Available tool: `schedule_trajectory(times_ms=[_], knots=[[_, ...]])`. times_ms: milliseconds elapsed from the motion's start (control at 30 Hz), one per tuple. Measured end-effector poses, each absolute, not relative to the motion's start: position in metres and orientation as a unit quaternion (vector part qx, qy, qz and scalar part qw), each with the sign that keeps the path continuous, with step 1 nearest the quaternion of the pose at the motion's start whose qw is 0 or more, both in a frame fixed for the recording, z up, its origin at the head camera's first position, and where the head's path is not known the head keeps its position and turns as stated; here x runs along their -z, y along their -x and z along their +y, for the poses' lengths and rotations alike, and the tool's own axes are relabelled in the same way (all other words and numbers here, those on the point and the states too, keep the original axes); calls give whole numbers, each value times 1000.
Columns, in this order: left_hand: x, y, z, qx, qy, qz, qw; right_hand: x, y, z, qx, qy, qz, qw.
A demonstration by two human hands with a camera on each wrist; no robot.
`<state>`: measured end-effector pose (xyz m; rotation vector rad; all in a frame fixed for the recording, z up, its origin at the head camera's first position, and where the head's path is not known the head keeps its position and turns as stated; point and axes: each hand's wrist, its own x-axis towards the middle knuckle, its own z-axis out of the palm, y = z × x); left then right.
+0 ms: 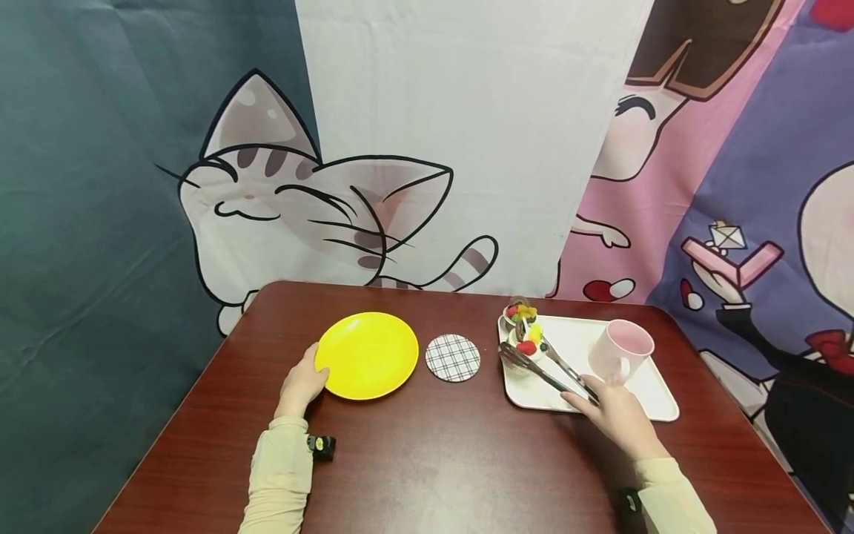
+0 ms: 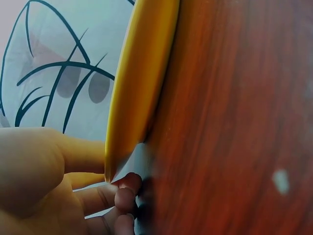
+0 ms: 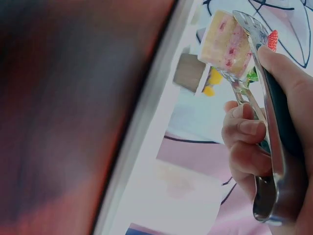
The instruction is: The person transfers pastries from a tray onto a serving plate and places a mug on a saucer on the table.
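With the right hand (image 1: 617,415) curled round the tongs (image 3: 278,156) and the left hand (image 1: 302,382) pinching the plate (image 1: 367,356), squeeze the seemingly clasped cake (image 3: 227,44) lightly.

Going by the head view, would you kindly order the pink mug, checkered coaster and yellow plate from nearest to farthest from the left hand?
1. Yellow plate: gripped by the left hand.
2. Checkered coaster: right of the plate.
3. Pink mug: on the white tray.
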<state>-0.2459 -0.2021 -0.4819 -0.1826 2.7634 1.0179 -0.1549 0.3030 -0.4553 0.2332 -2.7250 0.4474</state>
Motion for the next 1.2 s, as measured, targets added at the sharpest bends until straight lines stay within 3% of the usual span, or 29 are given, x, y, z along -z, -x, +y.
schedule_trajectory(times_ms=[1200], knots=[[484, 246, -207, -364, 69, 924, 91, 423, 210, 198, -182, -189, -952, 160]])
